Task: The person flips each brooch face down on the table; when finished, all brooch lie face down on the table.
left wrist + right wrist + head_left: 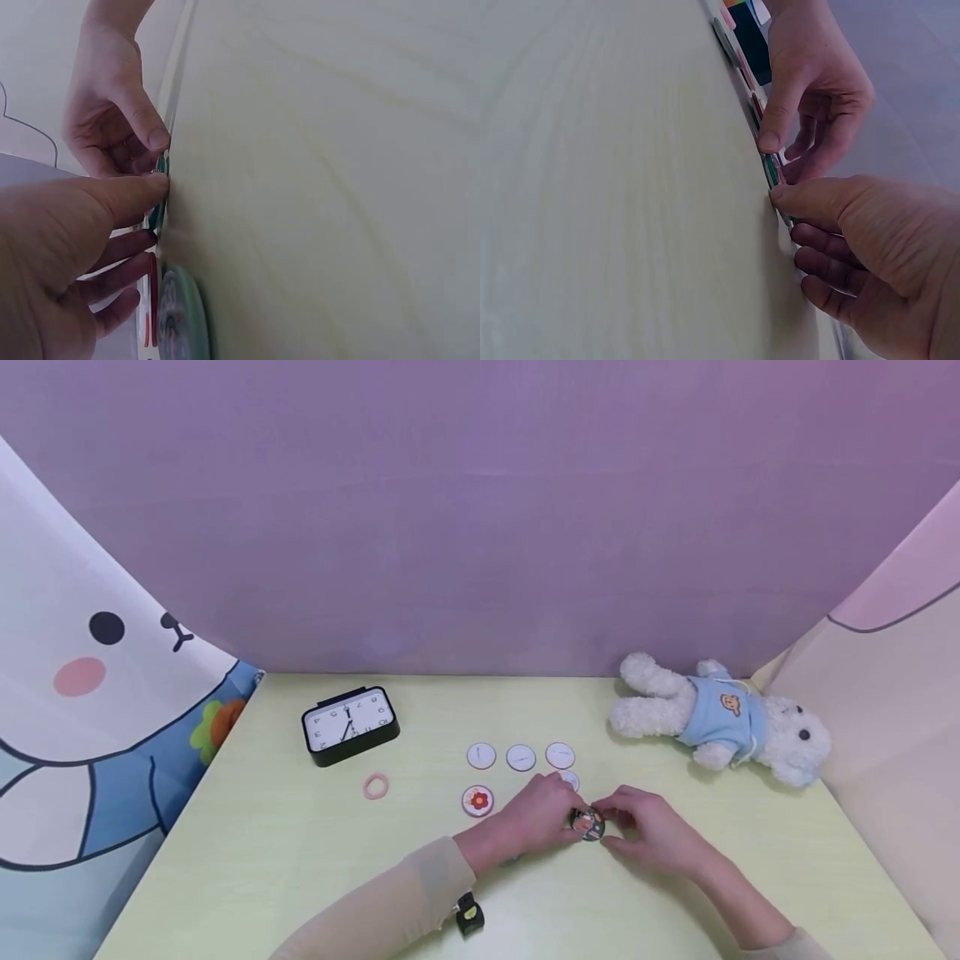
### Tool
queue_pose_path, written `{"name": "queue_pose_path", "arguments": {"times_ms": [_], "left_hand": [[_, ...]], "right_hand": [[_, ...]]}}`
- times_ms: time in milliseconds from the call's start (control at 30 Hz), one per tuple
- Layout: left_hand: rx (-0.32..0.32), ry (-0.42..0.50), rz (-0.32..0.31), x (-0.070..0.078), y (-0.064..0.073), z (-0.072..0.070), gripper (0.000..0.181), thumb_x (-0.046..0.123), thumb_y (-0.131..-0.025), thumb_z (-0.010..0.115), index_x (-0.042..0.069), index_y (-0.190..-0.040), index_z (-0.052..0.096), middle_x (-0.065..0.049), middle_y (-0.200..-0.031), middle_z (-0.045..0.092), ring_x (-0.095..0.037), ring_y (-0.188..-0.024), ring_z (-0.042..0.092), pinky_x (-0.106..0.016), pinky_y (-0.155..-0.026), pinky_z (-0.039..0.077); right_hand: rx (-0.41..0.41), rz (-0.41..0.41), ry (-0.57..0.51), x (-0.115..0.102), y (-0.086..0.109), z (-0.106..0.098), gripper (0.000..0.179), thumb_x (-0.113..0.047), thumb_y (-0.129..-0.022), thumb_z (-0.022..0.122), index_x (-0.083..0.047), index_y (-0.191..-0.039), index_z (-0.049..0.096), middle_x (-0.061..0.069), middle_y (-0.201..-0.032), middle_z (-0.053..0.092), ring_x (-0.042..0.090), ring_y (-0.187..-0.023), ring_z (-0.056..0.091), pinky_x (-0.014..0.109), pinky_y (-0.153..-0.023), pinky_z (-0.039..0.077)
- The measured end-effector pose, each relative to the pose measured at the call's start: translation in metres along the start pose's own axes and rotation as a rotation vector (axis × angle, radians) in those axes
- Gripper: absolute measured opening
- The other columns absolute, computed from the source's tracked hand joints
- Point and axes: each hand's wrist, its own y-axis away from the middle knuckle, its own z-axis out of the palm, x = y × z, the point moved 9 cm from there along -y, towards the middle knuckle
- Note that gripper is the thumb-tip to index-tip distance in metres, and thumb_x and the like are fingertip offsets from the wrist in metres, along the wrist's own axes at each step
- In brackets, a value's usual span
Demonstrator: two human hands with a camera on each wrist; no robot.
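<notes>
A round button badge (pixel 588 824) with a dark green rim and a colourful picture lies between both hands, flat to the table in the wrist views. My left hand (pixel 546 814) pinches its left side with thumb and fingers. On the opposite side, my right hand (pixel 660 831) holds the edge between thumb and forefinger. In the left wrist view, a pale green badge (pixel 184 315) lies under the left hand, beside a red-edged one (pixel 153 300). Past the left hand is a white-backed badge (pixel 570 779), partly covered by it.
Farther back lie white-backed badges (pixel 521 757) in a row, with a flower badge (pixel 477 801) in front. To the left are a black clock (pixel 351 725) and a pink ring (pixel 376 786). A plush toy (pixel 720 718) lies at right. A small black object (pixel 469 917) sits by the left sleeve.
</notes>
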Motion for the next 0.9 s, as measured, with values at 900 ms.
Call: {"name": "queue_pose_path", "arguments": {"times_ms": [900], "left_hand": [[0.266,0.205,0.013,-0.012,0.018,-0.039,0.035,0.031,-0.102,0.073,0.015,-0.134,0.074,0.000,-0.132,0.077,-0.013,-0.124,0.070,-0.021,-0.111,0.054]], "right_hand": [[0.296,0.022,-0.051,-0.005,-0.005,-0.036,0.043,0.007,-0.078,0.087,-0.009,-0.117,0.078,-0.007,-0.087,0.071,0.001,-0.073,0.064,0.021,-0.067,0.060]]}}
